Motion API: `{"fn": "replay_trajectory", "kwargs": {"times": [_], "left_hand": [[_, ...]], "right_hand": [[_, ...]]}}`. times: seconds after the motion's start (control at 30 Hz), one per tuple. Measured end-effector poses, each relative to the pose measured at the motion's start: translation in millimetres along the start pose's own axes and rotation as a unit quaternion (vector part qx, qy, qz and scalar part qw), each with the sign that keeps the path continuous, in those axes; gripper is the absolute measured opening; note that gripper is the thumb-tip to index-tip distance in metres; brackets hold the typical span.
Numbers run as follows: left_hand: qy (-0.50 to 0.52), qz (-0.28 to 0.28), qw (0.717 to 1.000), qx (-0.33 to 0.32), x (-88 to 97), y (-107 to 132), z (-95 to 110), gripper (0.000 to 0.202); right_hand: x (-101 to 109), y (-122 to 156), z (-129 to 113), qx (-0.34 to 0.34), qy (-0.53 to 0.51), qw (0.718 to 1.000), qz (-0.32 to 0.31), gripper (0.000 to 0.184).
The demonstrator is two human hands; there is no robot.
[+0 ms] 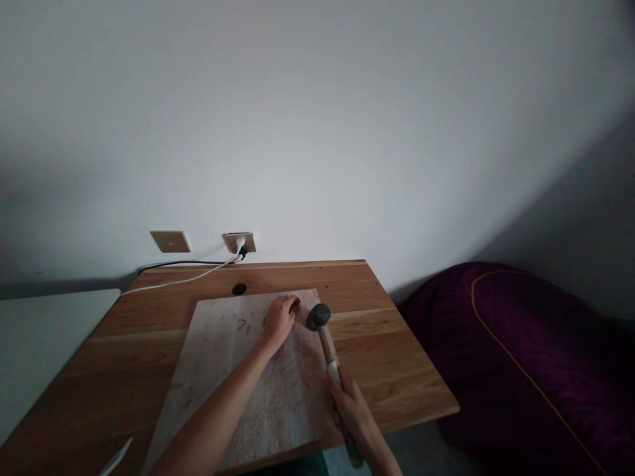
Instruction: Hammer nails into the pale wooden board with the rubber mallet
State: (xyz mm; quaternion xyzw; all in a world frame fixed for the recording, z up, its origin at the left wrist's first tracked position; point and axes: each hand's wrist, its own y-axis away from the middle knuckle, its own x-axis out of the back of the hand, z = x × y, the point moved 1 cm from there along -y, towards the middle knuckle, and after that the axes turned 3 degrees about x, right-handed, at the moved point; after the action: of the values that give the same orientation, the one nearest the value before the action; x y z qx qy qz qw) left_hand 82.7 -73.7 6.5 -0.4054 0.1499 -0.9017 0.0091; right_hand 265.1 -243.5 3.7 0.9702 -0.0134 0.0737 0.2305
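Observation:
My right hand [350, 406] is wrapped round the handle of a mallet [326, 344] with a black head, held over the right side of a pale, worn wooden board [268, 390]. Toward the board's far right part, my left hand [282, 318] has its fingers pinched together just left of the mallet head. Whatever sits between those fingertips is too small to make out. Several thin, dark pieces like nails [243, 324] lie on the board left of my left hand.
The board rests on a wooden table [387, 357] against a white wall. A white cable [183, 281] and a black one run from a wall socket [239, 242] along the table's back. A white surface [44, 337] stands left, a purple beanbag-like bulk [496, 344] right.

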Motion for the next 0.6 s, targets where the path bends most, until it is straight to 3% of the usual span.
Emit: {"fn": "replay_trajectory", "kwargs": {"times": [0.13, 0.3, 0.6], "left_hand": [[-0.028, -0.008, 0.999, -0.021, 0.4, 2, 4, 0.023], [-0.026, -0.01, 1.0, 0.0, -1.7, 2, 4, 0.033], [0.034, -0.001, 0.999, 0.005, -3.9, 4, -1, 0.039]], "right_hand": [[-1, 0, 0, 0.0, -0.002, 1.0, 0.002, 0.062], [0, 1, -5, 0.005, -0.001, 1.0, 0.003, 0.069], [-2, -15, -60, 0.098, -0.013, 0.995, -0.02, 0.07]]}}
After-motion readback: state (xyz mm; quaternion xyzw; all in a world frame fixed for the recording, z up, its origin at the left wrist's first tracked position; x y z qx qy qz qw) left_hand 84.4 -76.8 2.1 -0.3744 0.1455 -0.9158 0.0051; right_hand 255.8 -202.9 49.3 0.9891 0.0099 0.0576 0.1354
